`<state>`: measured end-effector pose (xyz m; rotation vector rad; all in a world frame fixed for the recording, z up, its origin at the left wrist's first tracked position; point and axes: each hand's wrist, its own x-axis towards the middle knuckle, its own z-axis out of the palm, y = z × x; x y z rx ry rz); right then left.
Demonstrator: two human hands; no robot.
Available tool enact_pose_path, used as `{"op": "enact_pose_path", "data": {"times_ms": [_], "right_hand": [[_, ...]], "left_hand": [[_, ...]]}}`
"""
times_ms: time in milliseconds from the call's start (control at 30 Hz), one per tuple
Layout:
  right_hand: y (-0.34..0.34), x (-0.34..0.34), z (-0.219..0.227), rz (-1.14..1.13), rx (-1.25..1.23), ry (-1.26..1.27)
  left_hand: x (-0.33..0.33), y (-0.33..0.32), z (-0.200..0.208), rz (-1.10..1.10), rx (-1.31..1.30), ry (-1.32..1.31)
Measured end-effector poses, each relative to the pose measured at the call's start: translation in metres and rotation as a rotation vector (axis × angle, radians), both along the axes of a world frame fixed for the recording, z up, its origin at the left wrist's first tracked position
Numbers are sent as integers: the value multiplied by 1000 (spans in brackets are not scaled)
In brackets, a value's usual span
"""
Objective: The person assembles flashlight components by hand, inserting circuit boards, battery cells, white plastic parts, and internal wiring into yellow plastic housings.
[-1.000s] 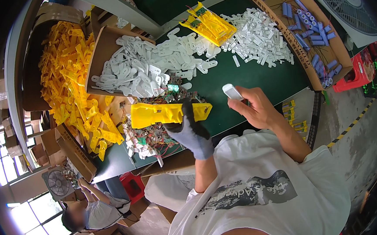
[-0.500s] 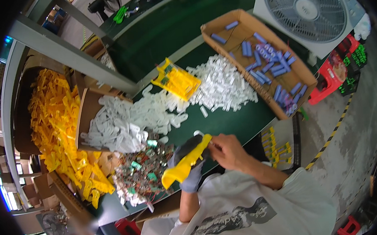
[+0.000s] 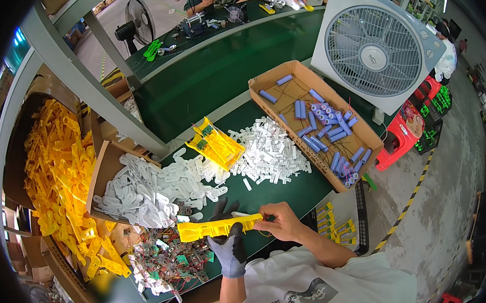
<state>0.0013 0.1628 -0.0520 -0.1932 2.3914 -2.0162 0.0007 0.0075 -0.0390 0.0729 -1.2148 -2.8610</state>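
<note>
Clamping the yellow shell [image 3: 212, 228] between gloved thumb and fingers of the left hand [image 3: 227, 251], above the green table [image 3: 282, 195], with one end overlapping the heap of circuit boards [image 3: 169, 258] in view. Pinching the opposite end in the bare right hand [image 3: 284, 223], with fingertips partly hidden. Leaving just a sliver of a white piece [image 3: 238, 214] visible behind the upper edge; cannot tell whether seated inside.

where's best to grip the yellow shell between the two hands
The yellow shell is probably best pinched across its middle from the near side, as the gloved left hand does: it is long, narrow and lies sideways, so a central hold should balance, leaving its right end to the right hand.
</note>
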Motion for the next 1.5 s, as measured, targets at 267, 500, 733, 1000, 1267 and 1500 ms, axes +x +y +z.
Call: {"op": "enact_pose_path", "data": {"times_ms": [267, 500, 733, 1000, 1267, 1500], "right_hand": [[17, 14, -2, 65, 131, 268], [31, 21, 4, 15, -212, 11], [51, 4, 21, 360, -760, -212], [28, -25, 32, -14, -724, -44], [-11, -50, 36, -101, -321, -35], [-12, -40, 15, -173, -57, -78]], "left_hand": [[-7, -29, 10, 266, -592, -2], [-21, -46, 11, 388, -516, -74], [-29, -38, 37, 342, -650, -61], [-22, -38, 18, 88, -696, -35], [-17, -9, 4, -170, -117, -117], [-24, 12, -5, -146, -422, -177]]}}
